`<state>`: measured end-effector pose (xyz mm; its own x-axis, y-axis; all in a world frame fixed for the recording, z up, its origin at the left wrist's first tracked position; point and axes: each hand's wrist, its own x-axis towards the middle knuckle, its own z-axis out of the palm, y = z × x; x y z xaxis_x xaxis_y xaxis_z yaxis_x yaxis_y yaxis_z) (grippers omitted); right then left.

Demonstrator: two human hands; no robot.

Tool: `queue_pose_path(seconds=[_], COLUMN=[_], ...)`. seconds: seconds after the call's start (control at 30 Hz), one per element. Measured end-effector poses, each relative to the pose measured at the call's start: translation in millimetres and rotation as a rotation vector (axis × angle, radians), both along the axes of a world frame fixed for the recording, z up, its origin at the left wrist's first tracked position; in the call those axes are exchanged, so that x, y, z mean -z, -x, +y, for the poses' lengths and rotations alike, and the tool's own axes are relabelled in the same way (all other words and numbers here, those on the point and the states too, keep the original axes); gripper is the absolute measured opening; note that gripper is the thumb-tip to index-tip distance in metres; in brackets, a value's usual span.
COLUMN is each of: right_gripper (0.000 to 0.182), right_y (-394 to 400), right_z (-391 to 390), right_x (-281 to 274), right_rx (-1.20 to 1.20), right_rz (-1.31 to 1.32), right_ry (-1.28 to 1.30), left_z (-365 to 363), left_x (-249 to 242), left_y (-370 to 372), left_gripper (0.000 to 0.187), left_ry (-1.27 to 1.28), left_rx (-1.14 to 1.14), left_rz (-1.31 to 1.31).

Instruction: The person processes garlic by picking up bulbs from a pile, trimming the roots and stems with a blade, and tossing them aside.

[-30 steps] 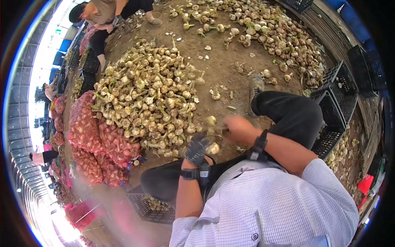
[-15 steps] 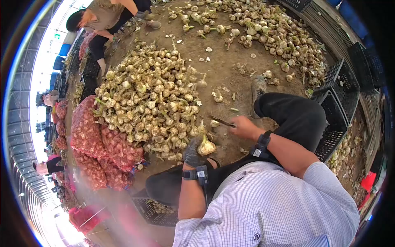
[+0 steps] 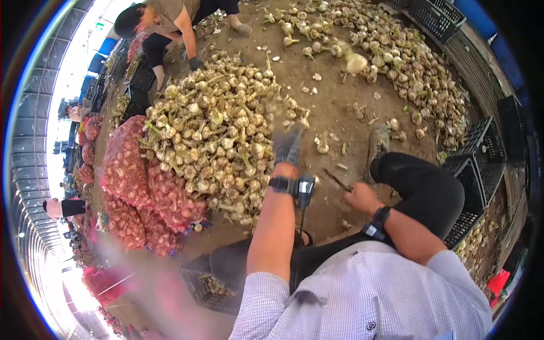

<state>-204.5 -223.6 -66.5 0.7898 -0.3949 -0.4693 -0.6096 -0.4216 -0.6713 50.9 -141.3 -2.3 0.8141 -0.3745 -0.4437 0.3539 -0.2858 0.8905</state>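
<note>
My left hand (image 3: pixel 287 146), in a dark glove, is stretched forward over the edge of the big pile of stemmed garlic (image 3: pixel 215 130); its fingers look spread and hold nothing. A blurred garlic bulb (image 3: pixel 356 61) is in the air above the far pile of garlic bulbs (image 3: pixel 413 68). Lower down by my knee, my bare right hand (image 3: pixel 358 196) grips a small knife (image 3: pixel 337 180) with the blade pointing up and left. Both wrists wear dark bands.
Red mesh sacks of garlic (image 3: pixel 130 175) lie left of the big pile. Black crates (image 3: pixel 479 161) stand at the right, another crate (image 3: pixel 204 286) by my left leg. Another person (image 3: pixel 164 17) crouches at the pile's far side. Garlic scraps dot the dirt floor (image 3: pixel 334 107).
My left hand held a garlic bulb near the knife; it has swung forward and let go, and the bulb is flying toward the far pile. The right hand has stayed low, still holding the knife.
</note>
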Motion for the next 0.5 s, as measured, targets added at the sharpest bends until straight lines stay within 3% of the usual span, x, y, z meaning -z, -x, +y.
queue_pose_path(seconds=[0.03, 0.1, 0.2, 0.5], right_gripper=[0.039, 0.04, 0.039, 0.034], right_y=[0.8, 0.2, -1.8, -24.2], right_z=[-0.4, 2.0, 5.8, 18.0], right_x=[-2.4, 0.0, 6.3, -5.0], right_rx=[-0.005, -0.025, -0.082, -0.172], right_rz=[0.013, 0.022, 0.022, 0.106], right_ry=[0.014, 0.032, 0.028, -0.048], left_z=[16.2, 59.2, 128.7, 179.5], left_x=[41.5, 98.1, 154.7, 214.7], left_y=[-12.8, -32.1, -51.9, -110.1], left_gripper=[0.073, 0.07, 0.065, 0.052], left_ry=[-0.25, -0.625, -0.977, -1.276], left_rx=[-0.104, -0.196, -0.182, 0.084], left_rz=[-0.135, -0.174, -0.122, -0.157])
